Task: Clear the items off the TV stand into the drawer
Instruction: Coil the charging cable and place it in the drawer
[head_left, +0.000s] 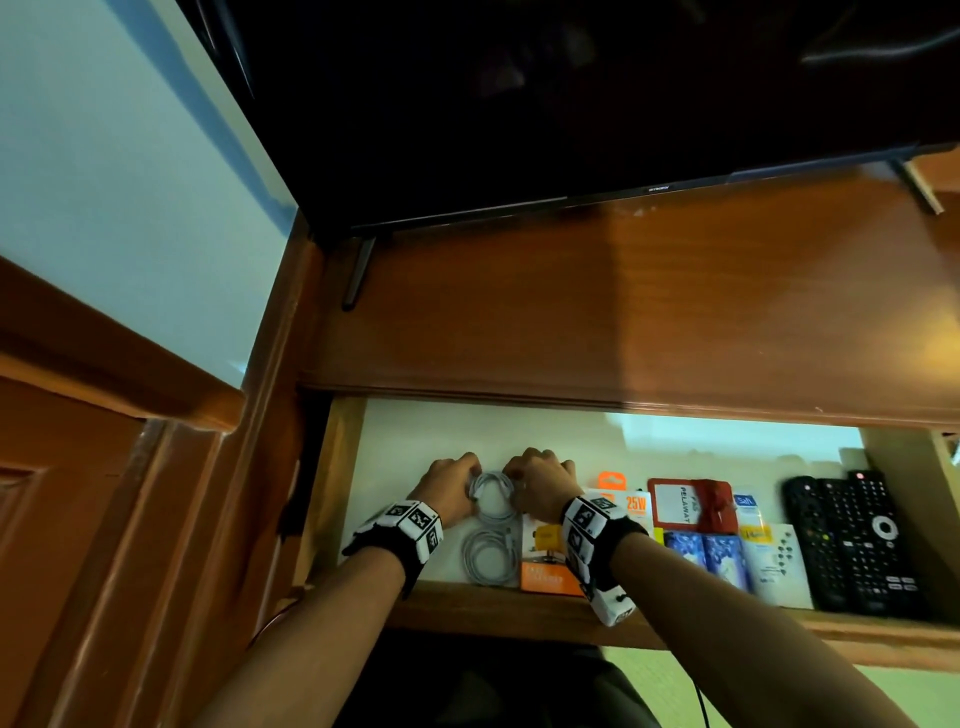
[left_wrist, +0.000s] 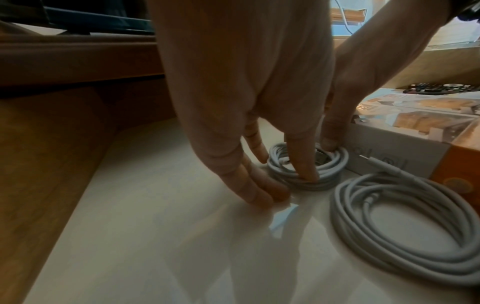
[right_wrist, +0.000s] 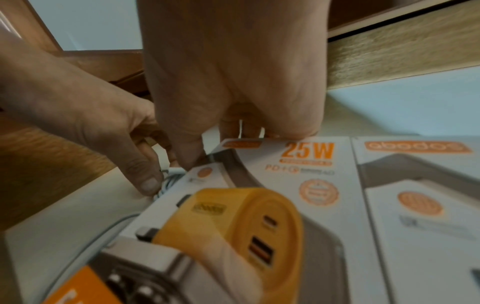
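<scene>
Both hands' grip: left hand & right hand pinch small cable coil on drawer floor, beside charger box. TV stand top looks bare. Next, prob: let go w/o uncoiling, shut drawer.

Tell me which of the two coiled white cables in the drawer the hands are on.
The farther, smaller coil, toward the drawer's back. Both hands' fingers touch it; the larger coil near the front lies untouched.
</scene>
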